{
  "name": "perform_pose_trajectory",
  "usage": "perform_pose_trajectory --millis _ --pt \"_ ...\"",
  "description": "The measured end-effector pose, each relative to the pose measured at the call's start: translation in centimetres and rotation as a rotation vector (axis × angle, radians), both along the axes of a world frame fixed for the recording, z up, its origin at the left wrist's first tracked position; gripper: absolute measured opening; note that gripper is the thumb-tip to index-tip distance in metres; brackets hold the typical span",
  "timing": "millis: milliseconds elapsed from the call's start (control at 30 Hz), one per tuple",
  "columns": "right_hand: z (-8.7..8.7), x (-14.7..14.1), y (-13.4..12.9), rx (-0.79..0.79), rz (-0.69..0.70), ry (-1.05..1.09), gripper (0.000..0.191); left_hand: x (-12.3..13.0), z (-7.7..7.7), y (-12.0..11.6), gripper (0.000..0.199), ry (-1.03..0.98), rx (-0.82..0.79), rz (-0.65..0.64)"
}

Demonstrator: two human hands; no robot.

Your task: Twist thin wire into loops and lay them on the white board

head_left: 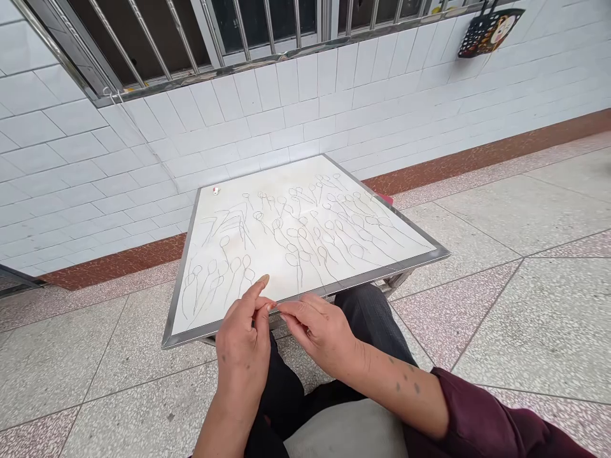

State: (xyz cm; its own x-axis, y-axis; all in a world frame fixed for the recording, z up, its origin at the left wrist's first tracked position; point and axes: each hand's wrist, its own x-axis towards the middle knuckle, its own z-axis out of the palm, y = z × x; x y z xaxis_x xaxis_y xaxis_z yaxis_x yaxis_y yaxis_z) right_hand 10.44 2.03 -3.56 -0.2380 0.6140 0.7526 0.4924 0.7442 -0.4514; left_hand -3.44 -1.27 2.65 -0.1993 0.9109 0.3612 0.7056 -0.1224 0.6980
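Note:
My left hand (245, 334) and my right hand (322, 327) meet at the near edge of a white table (272, 277) with a grey metal rim. Both are closed, thumbs pressed to fingers, their tips almost touching. What they pinch is too small to make out, though a thin dark line shows by my right hand. Across the tabletop lie several thin dark wires with looped ends, such as a looped piece (356, 251) near the right side and another looped piece (247, 261) at the left. Bent wires without clear loops (232, 219) lie at the left back.
A small white and red item (216, 190) sits in the table's back left corner. Behind stands a white tiled wall (305, 117) with a barred window (272, 25). A patterned bag (491, 33) hangs at the upper right. My knees are under the near edge.

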Motion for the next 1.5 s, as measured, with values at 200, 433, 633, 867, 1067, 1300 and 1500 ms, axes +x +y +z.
perform_pose_trajectory --millis 200,433,633,867,1067,1300,1500 --pt "0.1 0.0 0.0 0.159 -0.038 -0.067 0.024 -0.3 -0.7 0.3 0.032 -0.052 0.026 -0.016" --pt "-0.2 -0.4 0.0 -0.071 0.048 0.030 0.020 -0.5 -0.4 0.4 0.030 -0.071 -0.016 0.016" --pt "1.0 -0.1 0.0 -0.833 0.308 0.491 0.008 -1.0 0.6 0.8 0.032 0.139 0.128 -0.126" --pt "0.9 0.6 0.4 -0.964 0.327 0.666 0.016 -1.7 2.0 -1.6 0.042 0.078 0.577 0.169" --pt "1.2 0.9 0.3 -0.922 0.339 0.683 0.016 -3.2 -1.5 -0.4 0.039 -0.750 0.173 0.127" --pt "0.9 0.5 0.0 -0.793 0.312 0.567 0.006 0.6 -3.3 0.7 0.046 -0.950 -0.101 -0.193" --pt "0.9 0.6 -0.1 -0.732 0.314 0.482 0.006 0.7 -3.1 1.0 0.046 -1.074 -0.096 -0.162"
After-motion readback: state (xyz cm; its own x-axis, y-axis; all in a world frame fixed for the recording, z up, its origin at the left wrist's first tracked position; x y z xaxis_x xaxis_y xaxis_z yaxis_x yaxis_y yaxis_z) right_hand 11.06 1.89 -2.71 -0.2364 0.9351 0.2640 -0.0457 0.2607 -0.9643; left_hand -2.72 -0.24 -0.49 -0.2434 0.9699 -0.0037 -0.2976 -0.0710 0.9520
